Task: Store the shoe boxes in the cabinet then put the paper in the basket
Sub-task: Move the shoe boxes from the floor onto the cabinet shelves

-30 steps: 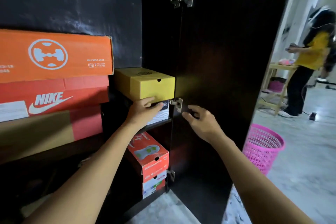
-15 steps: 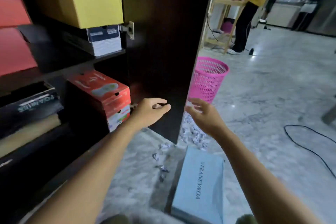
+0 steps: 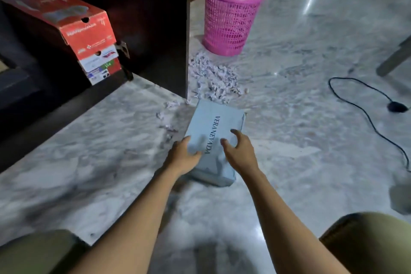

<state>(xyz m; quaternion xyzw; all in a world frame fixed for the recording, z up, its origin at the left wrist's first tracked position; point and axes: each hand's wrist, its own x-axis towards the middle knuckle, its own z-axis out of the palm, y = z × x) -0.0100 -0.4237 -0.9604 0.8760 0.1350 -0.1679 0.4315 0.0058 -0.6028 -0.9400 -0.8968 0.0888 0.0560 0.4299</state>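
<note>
**Entry: pale blue shoe box, on the floor outside the cabinet**

- Pale blue shoe box (image 3: 219,122): lid on, lettered "VERANEVADA", lying flat on the marble floor (image 3: 300,162), just off the edge of the open cabinet door (image 3: 164,29).
- Left hand (image 3: 182,155): at the box's near left edge, thumb over the lid. Motion blur; whether it grips cannot be told.
- Right hand (image 3: 241,151): over the lid, fingers spread and bent, holding nothing.
- Shredded paper (image 3: 213,78): loose heap on the floor between the box and the basket, a few scraps strewn to the left.
- Pink basket (image 3: 229,20): upright, beyond the paper.
- Cabinet (image 3: 55,113): dark; a red shoe box (image 3: 86,29) is stacked on a white shoe box (image 3: 100,66) inside.
- Black cable (image 3: 360,104): trailing on the floor, far right.
</note>
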